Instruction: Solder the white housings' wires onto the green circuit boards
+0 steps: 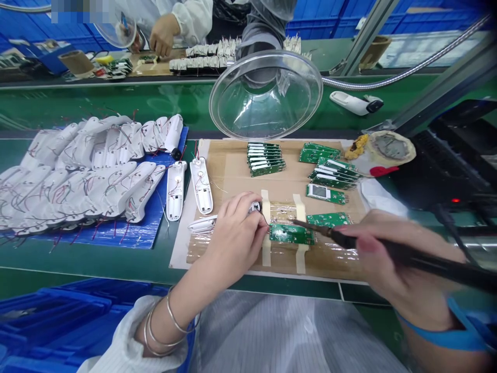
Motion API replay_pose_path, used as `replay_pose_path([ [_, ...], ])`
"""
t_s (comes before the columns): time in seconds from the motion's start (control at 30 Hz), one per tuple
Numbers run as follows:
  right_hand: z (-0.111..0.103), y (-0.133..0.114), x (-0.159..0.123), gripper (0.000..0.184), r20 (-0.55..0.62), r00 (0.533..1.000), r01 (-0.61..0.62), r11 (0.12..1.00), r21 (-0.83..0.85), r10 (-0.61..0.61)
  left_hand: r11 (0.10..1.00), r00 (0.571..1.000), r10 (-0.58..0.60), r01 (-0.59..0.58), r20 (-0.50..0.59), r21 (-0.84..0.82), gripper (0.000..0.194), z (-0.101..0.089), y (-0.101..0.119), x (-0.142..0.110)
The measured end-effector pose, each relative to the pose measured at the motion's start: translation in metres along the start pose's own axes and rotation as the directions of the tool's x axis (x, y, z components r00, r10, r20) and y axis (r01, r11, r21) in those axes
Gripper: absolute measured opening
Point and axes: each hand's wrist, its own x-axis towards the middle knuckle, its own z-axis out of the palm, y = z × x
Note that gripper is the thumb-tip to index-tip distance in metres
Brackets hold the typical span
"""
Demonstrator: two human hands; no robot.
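The left hand (233,235), bare and palm down, bends at the knuckles with thumb and forefinger pinched together, its forearm (190,294) slanting up from a white fabric sleeve (130,336) at lower left, while the bare right hand (404,264) curls in a pen-like grip, fingers pointing left.

A green bench (161,260) is running across the middle of the frame. Directly on it, a blue mat (140,239) is lying at the left and a white-edged cardboard sheet (229,163) is covering the centre. One white casing (176,191) is resting between the two. Black equipment (438,163) is standing at the right, its red light (455,200) glowing.
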Motion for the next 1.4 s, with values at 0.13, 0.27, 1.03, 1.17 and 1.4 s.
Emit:
replay_pose_path([
  [0.13, 0.005, 0.007, -0.018, 0.024, -0.079, 0.985, -0.149, 0.989, 0.021, 0.151, 1.0, 0.999, 0.026, -0.026, -0.045, 0.0, 0.013, 0.0, -0.002, -0.002],
  [0.27, 0.034, 0.016, -0.039, 0.042, 0.153, 0.979, -0.131, 0.991, -0.031, 0.134, 0.992, 0.991, 0.109, -0.104, -0.072, 0.076, 0.013, -0.018, -0.015, -0.021],
  [1.03, 0.054, 0.012, -0.066, 0.082, 0.281, 0.959, 0.067, 0.995, -0.068, -0.045, 0.748, 0.805, 0.505, -0.588, 0.31, 0.306, 0.013, -0.01, 0.042, -0.009],
  [1.17, 0.055, 0.016, -0.07, 0.091, 0.273, 0.961, 0.077, 0.993, -0.085, -0.051, 0.799, 0.806, 0.545, -0.583, 0.23, 0.151, 0.012, -0.014, 0.028, -0.005],
  [1.4, 0.054, 0.013, -0.066, 0.088, 0.273, 0.959, 0.105, 0.992, -0.074, -0.081, 0.929, 0.951, 0.308, -0.295, 0.025, -0.224, 0.008, 0.004, 0.02, -0.02],
])
